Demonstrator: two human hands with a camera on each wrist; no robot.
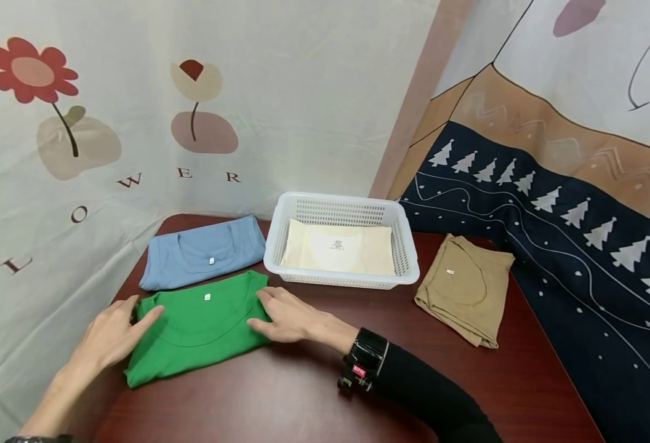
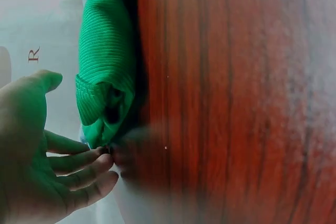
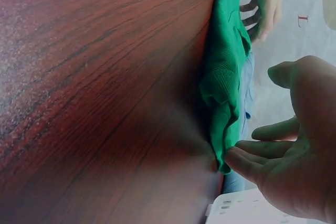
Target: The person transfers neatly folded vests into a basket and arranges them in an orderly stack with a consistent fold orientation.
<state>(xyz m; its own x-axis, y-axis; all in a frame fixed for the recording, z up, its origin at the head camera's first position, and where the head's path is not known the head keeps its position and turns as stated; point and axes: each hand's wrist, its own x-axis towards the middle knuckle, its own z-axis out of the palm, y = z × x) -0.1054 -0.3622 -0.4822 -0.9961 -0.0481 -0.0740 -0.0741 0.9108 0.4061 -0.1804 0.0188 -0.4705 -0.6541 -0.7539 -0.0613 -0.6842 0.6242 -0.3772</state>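
Note:
A folded green shirt [image 1: 203,326] lies on the table in front of a folded blue shirt [image 1: 205,253], its neckline and small white label facing up. At the green shirt's left edge is my left hand [image 1: 106,332], thumb spread from the fingers; the left wrist view shows its fingertips at the shirt's corner. My right hand [image 1: 288,314] is at the shirt's right edge, thumb apart, and in the right wrist view its fingertips [image 3: 236,156] touch the cloth. Neither hand has its fingers curled round the fabric.
Behind the shirts stands a white plastic basket [image 1: 408,258] with a flat cream cloth item [image 1: 338,246] inside. A folded tan garment [image 1: 466,289] lies at the right on the reddish-brown table [image 1: 325,394]. Printed curtains [image 1: 303,111] hang behind and beside the table.

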